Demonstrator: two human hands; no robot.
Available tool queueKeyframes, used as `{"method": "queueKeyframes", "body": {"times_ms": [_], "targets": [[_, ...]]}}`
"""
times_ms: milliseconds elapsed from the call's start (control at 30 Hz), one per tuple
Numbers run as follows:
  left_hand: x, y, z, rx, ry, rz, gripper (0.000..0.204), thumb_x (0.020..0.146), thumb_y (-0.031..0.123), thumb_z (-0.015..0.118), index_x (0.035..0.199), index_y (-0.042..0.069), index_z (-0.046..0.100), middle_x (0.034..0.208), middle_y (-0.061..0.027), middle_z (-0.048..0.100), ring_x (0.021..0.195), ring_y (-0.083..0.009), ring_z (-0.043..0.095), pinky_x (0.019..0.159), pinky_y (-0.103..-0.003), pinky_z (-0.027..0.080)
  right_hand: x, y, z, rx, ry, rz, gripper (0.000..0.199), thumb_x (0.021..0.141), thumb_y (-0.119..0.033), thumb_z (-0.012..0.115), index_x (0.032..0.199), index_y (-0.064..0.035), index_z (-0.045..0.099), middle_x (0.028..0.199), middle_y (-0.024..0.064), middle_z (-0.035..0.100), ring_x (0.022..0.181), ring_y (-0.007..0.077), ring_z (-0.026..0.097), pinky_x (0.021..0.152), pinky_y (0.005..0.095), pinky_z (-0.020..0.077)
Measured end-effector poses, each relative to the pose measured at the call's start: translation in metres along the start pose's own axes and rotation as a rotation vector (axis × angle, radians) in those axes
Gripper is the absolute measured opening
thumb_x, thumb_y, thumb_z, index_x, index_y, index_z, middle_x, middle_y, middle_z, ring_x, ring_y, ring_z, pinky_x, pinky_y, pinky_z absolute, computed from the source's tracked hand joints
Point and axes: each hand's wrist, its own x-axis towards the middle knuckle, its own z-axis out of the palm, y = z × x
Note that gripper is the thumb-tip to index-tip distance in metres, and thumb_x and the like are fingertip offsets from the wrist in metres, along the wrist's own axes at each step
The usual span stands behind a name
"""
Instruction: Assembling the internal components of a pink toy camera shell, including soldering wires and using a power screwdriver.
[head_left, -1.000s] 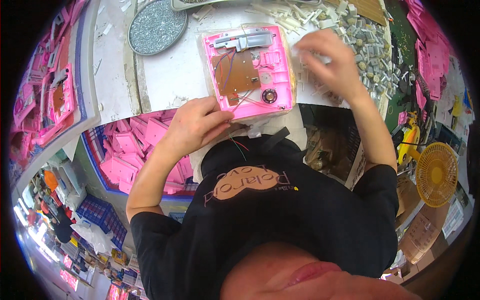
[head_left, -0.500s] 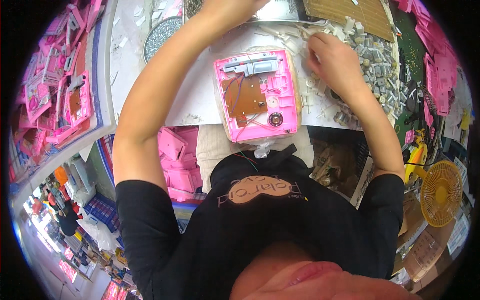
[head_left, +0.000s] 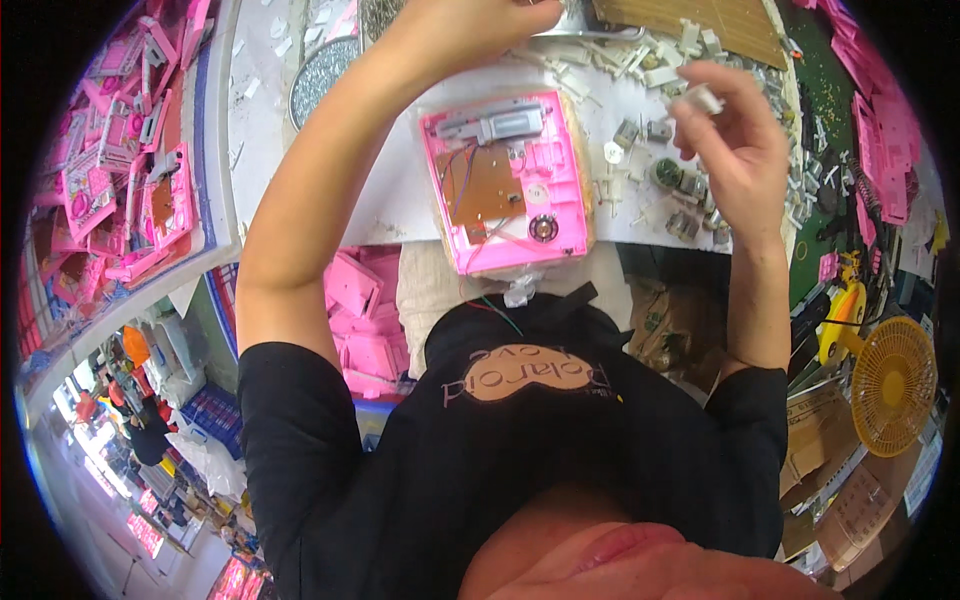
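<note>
A pink plastic housing [head_left: 570, 190] lies open-side up on a padded support before me. Inside it are a brown circuit board [head_left: 490, 185], a grey mechanism [head_left: 510, 124], a round black part [head_left: 543, 229] and thin wires. My right hand [head_left: 745, 150], to the right of the housing, pinches a small white plastic part [head_left: 702, 98] between thumb and finger, above the loose parts. My left hand [head_left: 470, 30] reaches past the housing to a metal tray [head_left: 590, 30] at the far edge. Its fingers are mostly cut off by the picture's top, so its grip is hidden.
Several white plastic pieces [head_left: 575, 60] and small motor-like parts [head_left: 683, 222] are scattered at the right. A round tin of small metal bits [head_left: 325, 85] stands left of my forearm. Pink housings pile up in a left tray [head_left: 110, 180] and below the table [head_left: 365, 310]. A yellow fan [head_left: 893, 385] is at right.
My right hand has moved right from the white pieces and now holds one up. My left hand has shifted slightly right at the tray. The housing appears slightly shifted left and up.
</note>
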Motion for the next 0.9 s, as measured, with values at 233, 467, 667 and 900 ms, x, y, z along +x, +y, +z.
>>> {"method": "queueKeyframes", "body": {"times_ms": [233, 467, 667, 900], "targets": [[-0.156, 0.058, 0.019, -0.940, -0.116, -0.339, 0.022, 0.103, 0.008, 0.062, 0.123, 0.002, 0.069, 0.093, -0.0019, 0.067, 0.074, -0.0066, 0.058, 0.063, -0.022, 0.048, -0.034, -0.019, 0.060, 0.222, -0.023, -0.200, 0.028, 0.090, 0.004, 0.074, 0.118, 0.0009, 0.067, 0.111, 0.0054, 0.069, 0.080, 0.0099, 0.064, 0.066, 0.0238, 0.0525], [-0.198, 0.058, 0.059, -1.354, -0.039, -0.512, 0.024, 0.104, 0.008, 0.059, 0.127, -0.001, 0.061, 0.093, -0.0054, 0.067, 0.074, -0.0072, 0.057, 0.061, -0.022, 0.046, -0.056, -0.026, 0.075, -0.049, -0.190, -0.283, 0.037, 0.081, 0.001, 0.081, 0.117, -0.0031, 0.072, 0.090, 0.0088, 0.072, 0.073, 0.0175, 0.066, 0.063, 0.0267, 0.0511], [-0.181, 0.066, 0.045, -1.183, -0.235, -0.565, 0.027, 0.107, 0.017, 0.055, 0.129, 0.003, 0.060, 0.083, -0.0019, 0.067, 0.063, -0.0054, 0.056, 0.057, -0.021, 0.046, -0.074, -0.024, 0.032, -0.114, -0.536, -0.231, 0.040, 0.078, -0.003, 0.082, 0.117, 0.0022, 0.073, 0.091, 0.0130, 0.076, 0.074, 0.0231, 0.072, 0.065, 0.0308, 0.0555], [-0.126, 0.031, 0.078, 0.274, -0.088, -0.113, 0.022, 0.092, 0.027, 0.068, 0.095, 0.005, 0.072, 0.072, -0.0156, 0.070, 0.072, -0.0378, 0.070, 0.066, -0.049, 0.056, -0.106, 0.003, 0.019, 0.764, -0.327, 0.182, 0.042, 0.081, 0.002, 0.082, 0.120, 0.0115, 0.069, 0.092, 0.0166, 0.075, 0.072, 0.0157, 0.071, 0.062, 0.0242, 0.0562]]}}
